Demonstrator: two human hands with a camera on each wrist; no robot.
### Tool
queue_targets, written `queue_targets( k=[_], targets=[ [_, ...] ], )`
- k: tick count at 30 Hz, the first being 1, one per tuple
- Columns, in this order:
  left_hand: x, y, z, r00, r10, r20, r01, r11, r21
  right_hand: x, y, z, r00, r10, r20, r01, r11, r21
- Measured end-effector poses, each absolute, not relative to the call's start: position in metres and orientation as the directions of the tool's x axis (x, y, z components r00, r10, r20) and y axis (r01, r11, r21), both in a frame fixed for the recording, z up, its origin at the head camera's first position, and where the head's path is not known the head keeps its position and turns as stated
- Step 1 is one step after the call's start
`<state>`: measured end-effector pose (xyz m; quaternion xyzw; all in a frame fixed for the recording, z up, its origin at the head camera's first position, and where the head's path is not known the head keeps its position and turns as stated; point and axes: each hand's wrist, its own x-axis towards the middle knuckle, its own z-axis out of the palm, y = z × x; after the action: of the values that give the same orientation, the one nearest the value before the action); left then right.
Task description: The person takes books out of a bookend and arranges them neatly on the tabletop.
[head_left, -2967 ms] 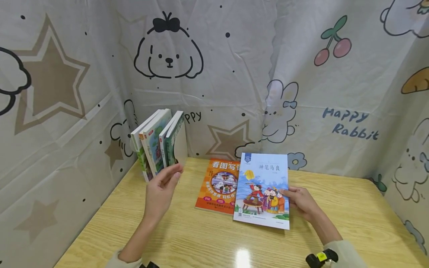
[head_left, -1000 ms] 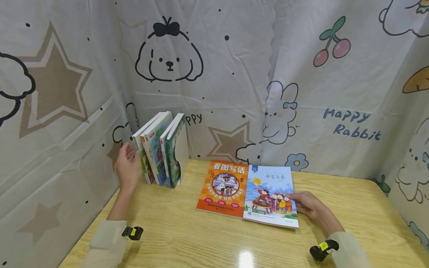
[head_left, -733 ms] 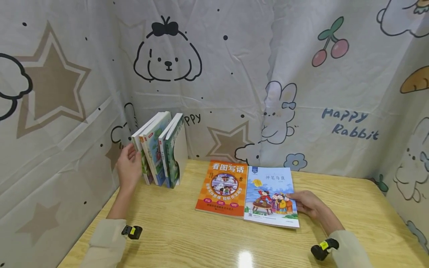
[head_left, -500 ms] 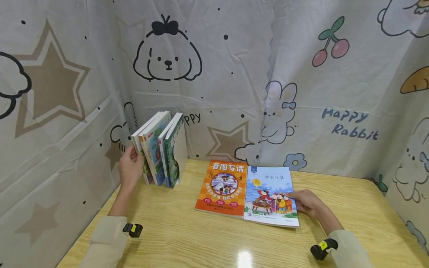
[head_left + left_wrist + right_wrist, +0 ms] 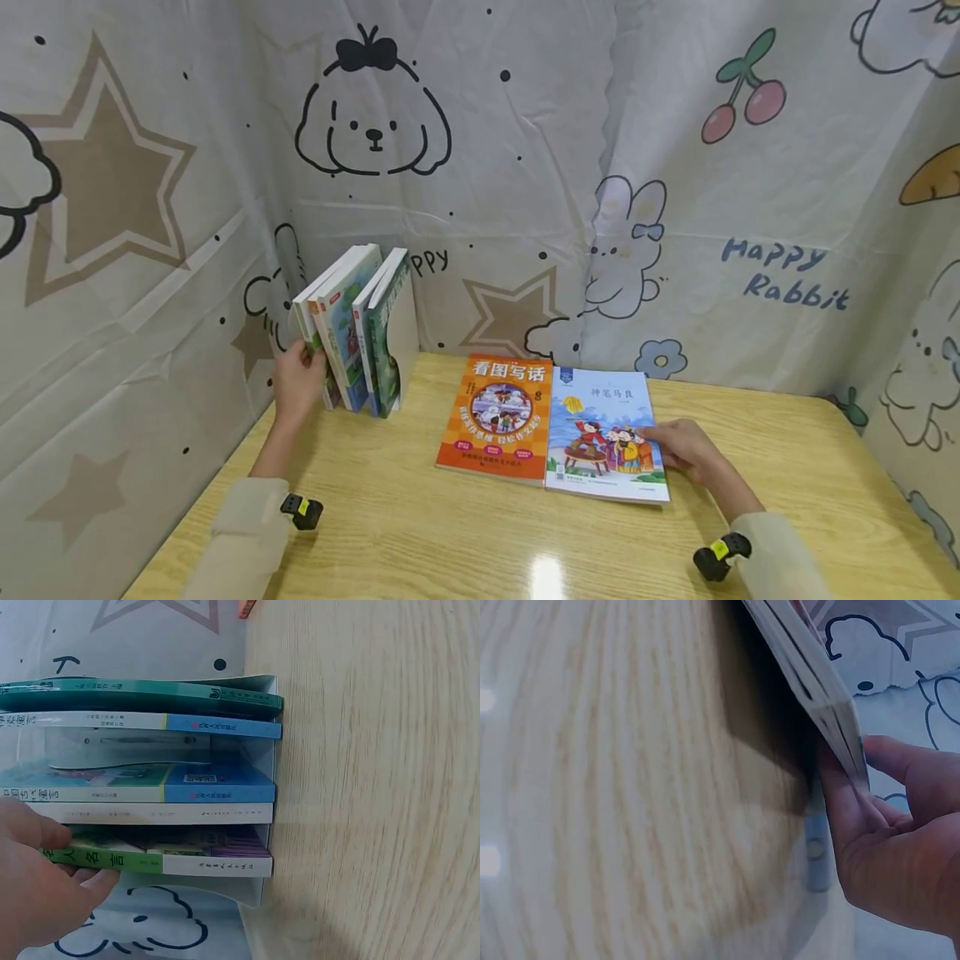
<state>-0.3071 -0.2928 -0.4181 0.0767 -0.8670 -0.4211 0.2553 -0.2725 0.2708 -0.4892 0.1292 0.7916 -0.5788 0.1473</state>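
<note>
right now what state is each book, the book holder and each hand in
Book holder, standing, five books inside
Green-and-white book, closed, upright, spine pinched
Other four books, closed, upright, gap between the two pairs
Orange book, closed, flat, face up
Blue book, closed, face up, right edge held
Left hand, pinching the green-and-white book's spine
Right hand, gripping the blue book's edge

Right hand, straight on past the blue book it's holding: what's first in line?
Likely the orange book, just left of the blue book that the right hand holds; butting its edge or sliding over it, depth leaves unclear.
</note>
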Motion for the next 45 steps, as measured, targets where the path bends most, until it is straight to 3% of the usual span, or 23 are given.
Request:
queue_targets(
  k=[11,21,32,39,45],
  targets=[
    [-0.300,-0.292,-0.426,-0.817,-0.386,0.429,0.127,0.605,0.786,-0.269,0.262,-0.480,-0.951,0.082,-0.297,0.292,0.547,-0.784],
    [-0.278,-0.291,-0.415,-0.782,-0.400,0.477,0.167,0.604,0.779,-0.264,0.263,-0.485,-0.969,0.128,-0.212,0.245,0.630,-0.737],
    [-0.255,-0.289,-0.392,-0.670,-0.502,0.548,0.200,0.588,0.784,-0.263,0.263,-0.488,-0.972,0.187,-0.141,0.229,0.633,-0.740],
    [-0.242,-0.284,-0.370,-0.540,-0.578,0.613,0.246,0.588,0.771,-0.262,0.263,-0.492,-0.976,0.198,-0.093,0.199,0.633,-0.748],
    [-0.229,-0.283,-0.357,-0.455,-0.618,0.641,0.279,0.585,0.761,-0.263,0.264,-0.492,-0.971,0.206,-0.124,0.228,0.627,-0.745]
  ],
)
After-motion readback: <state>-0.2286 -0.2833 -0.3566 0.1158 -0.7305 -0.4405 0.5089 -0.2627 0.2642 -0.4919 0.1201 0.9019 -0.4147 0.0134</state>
